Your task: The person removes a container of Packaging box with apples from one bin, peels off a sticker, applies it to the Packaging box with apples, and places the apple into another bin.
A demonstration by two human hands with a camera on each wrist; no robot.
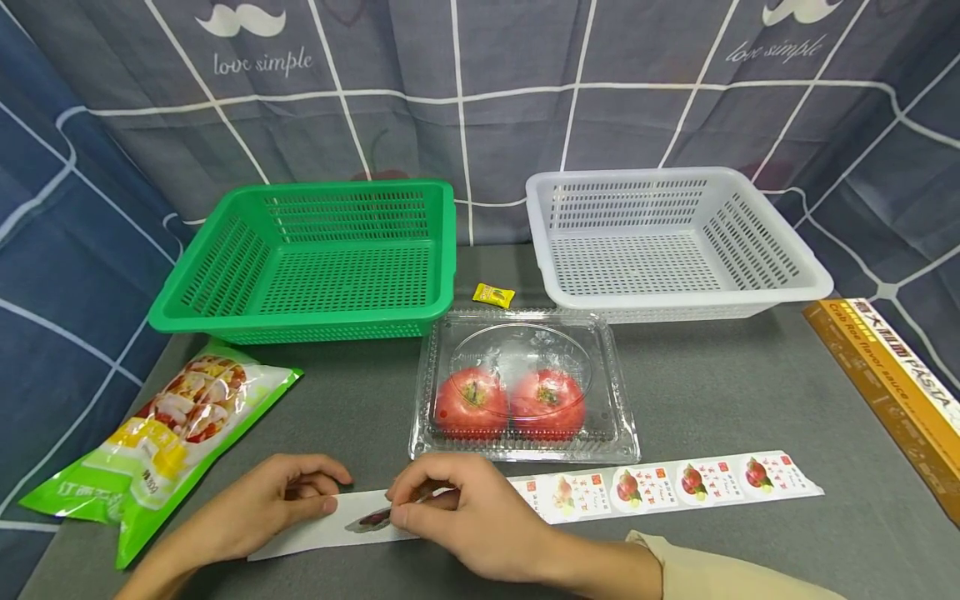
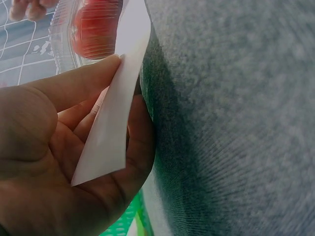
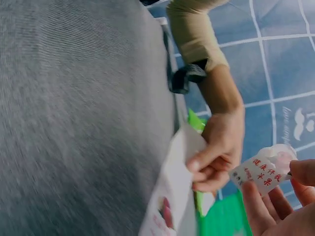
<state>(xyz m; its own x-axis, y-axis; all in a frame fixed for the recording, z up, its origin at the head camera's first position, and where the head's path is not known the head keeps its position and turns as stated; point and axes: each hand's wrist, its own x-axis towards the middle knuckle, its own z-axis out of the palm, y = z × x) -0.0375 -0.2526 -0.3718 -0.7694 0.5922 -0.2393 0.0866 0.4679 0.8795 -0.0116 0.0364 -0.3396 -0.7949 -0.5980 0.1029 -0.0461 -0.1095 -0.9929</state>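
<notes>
In the head view, a long white strip of printed stickers [image 1: 693, 483] lies across the front of the table. My left hand [image 1: 258, 507] pinches its bare left end; the left wrist view has this paper strip [image 2: 110, 123] between thumb and fingers. Thumb and fingers of my right hand [image 1: 476, 521] pinch a peeled label sticker [image 1: 367, 522], held over the strip. In the right wrist view, red characters show on that sticker [image 3: 261, 172]. Just beyond the hands stands a clear plastic box [image 1: 626, 446], its lid over two red apples [image 1: 472, 404] [image 1: 547, 404].
A green basket [image 1: 300, 321] and a white basket [image 1: 682, 298] stand at the back, with a small yellow packet [image 1: 493, 295] between them. A green-and-white food bag [image 1: 172, 425] lies at left, a brown pasta box [image 1: 892, 400] at right.
</notes>
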